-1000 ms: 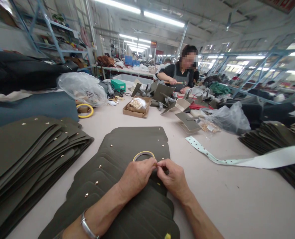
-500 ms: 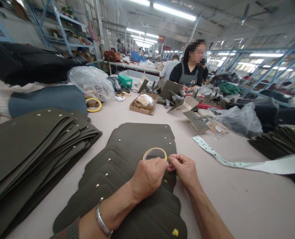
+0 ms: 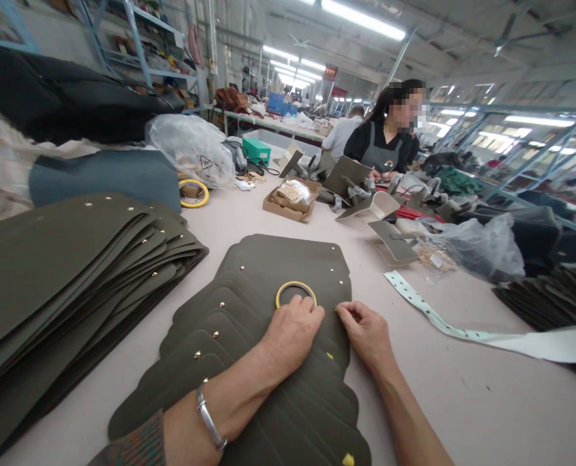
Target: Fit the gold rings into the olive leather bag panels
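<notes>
My left hand (image 3: 295, 327) is closed on a thin roll of yellow tape (image 3: 295, 285), held over a fanned stack of dark olive panels (image 3: 288, 259). The panels carry small metal studs along their edges. To the right, at the stack's edge, my right hand (image 3: 365, 330) pinches a tiny piece of yellow tape (image 3: 337, 310) between thumb and forefinger. A gap separates the two hands. Small yellow tape bits (image 3: 348, 459) stick to panels lower in the stack.
More olive panels (image 3: 74, 259) lie piled at left, others (image 3: 545, 298) at right. A pale perforated strip (image 3: 443, 320) crosses the right side. Behind stand a cardboard box (image 3: 288, 210) of studs, a second tape roll (image 3: 194, 204) and plastic bags (image 3: 191, 149). A co-worker (image 3: 385, 139) sits opposite.
My hands have drawn apart: the left, with the tape roll, has shifted left, and the right has separated from it with a small tape piece. The view has shifted slightly.
</notes>
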The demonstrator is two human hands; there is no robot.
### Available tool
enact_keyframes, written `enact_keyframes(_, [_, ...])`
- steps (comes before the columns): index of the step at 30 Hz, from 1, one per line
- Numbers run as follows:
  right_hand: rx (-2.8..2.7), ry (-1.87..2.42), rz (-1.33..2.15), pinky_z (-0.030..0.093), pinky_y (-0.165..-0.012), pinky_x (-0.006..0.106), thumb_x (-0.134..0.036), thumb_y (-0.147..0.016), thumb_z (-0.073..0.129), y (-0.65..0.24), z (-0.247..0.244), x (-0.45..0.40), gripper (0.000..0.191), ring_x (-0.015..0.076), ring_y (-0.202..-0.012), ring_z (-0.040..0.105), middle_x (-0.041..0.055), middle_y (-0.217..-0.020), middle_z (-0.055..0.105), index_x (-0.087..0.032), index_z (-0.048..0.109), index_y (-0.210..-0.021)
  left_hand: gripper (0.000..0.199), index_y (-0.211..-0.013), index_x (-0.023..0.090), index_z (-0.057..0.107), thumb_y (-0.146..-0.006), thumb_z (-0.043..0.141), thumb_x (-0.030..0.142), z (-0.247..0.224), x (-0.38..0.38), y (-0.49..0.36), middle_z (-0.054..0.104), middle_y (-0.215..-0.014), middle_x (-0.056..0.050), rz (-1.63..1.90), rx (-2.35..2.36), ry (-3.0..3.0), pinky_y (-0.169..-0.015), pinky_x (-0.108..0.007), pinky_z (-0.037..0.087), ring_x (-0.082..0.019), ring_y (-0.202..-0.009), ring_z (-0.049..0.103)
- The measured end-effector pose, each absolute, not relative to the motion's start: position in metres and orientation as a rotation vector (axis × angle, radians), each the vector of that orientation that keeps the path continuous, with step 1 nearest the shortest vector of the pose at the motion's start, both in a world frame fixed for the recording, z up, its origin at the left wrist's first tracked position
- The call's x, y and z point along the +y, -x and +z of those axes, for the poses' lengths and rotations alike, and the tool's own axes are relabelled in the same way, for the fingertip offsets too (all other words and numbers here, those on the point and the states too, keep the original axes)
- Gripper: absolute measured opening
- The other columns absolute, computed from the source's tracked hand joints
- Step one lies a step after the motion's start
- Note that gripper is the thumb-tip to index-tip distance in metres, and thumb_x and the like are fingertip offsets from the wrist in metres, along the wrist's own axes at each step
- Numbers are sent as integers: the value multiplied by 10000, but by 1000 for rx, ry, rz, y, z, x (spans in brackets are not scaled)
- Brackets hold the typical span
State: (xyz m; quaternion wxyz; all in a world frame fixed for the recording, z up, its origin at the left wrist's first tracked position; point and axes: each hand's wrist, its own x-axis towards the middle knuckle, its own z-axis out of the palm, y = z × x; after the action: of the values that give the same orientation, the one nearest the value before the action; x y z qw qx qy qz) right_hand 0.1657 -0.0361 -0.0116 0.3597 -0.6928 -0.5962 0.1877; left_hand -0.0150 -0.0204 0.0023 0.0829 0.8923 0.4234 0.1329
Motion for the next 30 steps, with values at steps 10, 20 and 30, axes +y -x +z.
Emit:
enact_keyframes(10, [-1465, 1837, 421, 488, -580, 289, -429, -812, 564, -168, -15, -41, 275, 174, -561, 634, 20, -706, 684, -193, 623, -941, 182, -913, 180, 570, -876, 431, 68, 3, -21, 16, 580, -896, -82, 364, 1276, -2714, -661, -349, 529, -253, -868, 539])
enact_keyframes(20, [-1709, 1850, 221, 469, -733, 323, -364, -838, 508, -163, -16, -38, 261, 215, -757, 663, 60, -818, 729, -201, 711, -816, 166, -899, 179, 555, -871, 429, 76, 0, -21, 18, 576, -895, -78, 388, 1247, -2727, -656, -338, 512, -247, -867, 534])
enact_keyframes(30, [-1821, 1848, 552, 429, -617, 276, -356, -811, 536, -169, -1, -33, 233, 185, -650, 615, 26, -698, 698, -201, 692, -733, 126, -904, 182, 540, -916, 415, 188, 13, -15, 28, 574, -914, -61, 540, 1169, -2715, -757, -355, 479, -214, -841, 535])
